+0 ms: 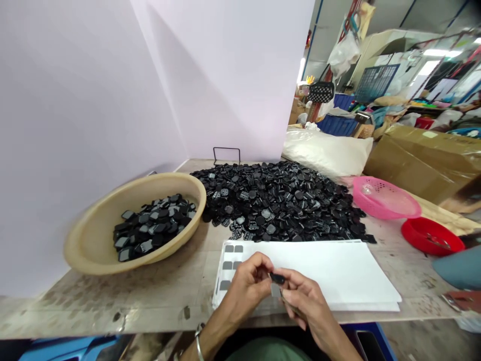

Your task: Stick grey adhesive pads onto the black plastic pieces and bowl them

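My left hand [248, 283] and my right hand [310, 298] meet above the near edge of a stack of white sheets [323, 265]. A small black plastic piece [277, 278] is pinched in the fingers of my right hand, with left fingertips close against it. Just below it, a grey square sticker [275, 290] shows at my left thumb. Fingers partly hide both items. Grey rounded-square stickers [227, 265] line the left end of the top sheet. Behind the sheets spreads a large heap of black plastic pieces [278, 200].
At left stands a beige basin [86, 245] holding black pieces, several with grey faces. To the right are a pink basket [387, 198], a red tray [432, 235] and a cardboard box [424, 160]. A pale wall panel [225, 75] rises behind the table.
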{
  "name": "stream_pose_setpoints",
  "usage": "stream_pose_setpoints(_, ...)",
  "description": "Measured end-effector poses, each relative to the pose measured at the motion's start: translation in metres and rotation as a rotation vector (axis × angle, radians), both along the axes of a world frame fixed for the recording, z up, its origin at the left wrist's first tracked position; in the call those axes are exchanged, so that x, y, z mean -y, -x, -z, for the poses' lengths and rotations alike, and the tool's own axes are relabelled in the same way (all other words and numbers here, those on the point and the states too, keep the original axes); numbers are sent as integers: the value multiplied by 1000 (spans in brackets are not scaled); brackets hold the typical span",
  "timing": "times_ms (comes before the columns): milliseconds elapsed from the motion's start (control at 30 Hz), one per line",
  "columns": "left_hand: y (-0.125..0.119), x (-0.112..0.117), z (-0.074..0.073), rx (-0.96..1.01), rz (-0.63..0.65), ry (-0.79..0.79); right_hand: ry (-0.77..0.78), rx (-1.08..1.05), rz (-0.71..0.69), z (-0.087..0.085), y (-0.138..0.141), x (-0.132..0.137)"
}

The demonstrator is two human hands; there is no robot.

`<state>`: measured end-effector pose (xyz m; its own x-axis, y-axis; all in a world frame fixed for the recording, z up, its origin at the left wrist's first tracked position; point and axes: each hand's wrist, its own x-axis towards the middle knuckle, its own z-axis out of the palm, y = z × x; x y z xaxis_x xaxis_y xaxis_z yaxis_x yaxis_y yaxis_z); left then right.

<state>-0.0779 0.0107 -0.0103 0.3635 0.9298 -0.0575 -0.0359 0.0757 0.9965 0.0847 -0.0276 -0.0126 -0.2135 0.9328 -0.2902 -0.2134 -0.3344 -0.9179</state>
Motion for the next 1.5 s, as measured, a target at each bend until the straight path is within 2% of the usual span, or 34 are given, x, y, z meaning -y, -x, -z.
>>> stream_pose_setpoints(100,-2,-1,1,-20,26,126,-28,37,14,2,-1,-1)
stream_pose_setpoints(267,0,-1,-13,29,182,298,-80,131,-16,0,-4,-2)
stream_pose_setpoints(400,1,0,-16,118,183,399,-64,142,-94,-6,-9,-3)
stream_pose_setpoints(500,0,0,-12,148,158,392,-57,123,-126,-8,-13,-2)
stream_pose_setpoints(567,-2,0,-9,162,127,380,-97,143,-95,-8,-15,-1)
stream_pose_setpoints(700,-7,0,-7,193,38,349,-333,367,107,-6,-18,-2)
stream_pose_setpoints(767,-10,1,-8,223,36,361,-476,518,154,-6,-18,-4)
stream_pose_setpoints(867,-13,3,-11,253,58,392,-615,661,106,-5,-16,-5)
stream_pose_setpoints(1000,-15,5,-12,263,64,421,-714,756,47,-6,-14,-4)
stream_pose_setpoints(1300,-10,2,-8,282,104,450,-788,807,-48,-4,-18,-6)
stream_pose_setpoints(1500,-8,-1,-14,251,100,452,-806,830,-75,-6,-19,-7)
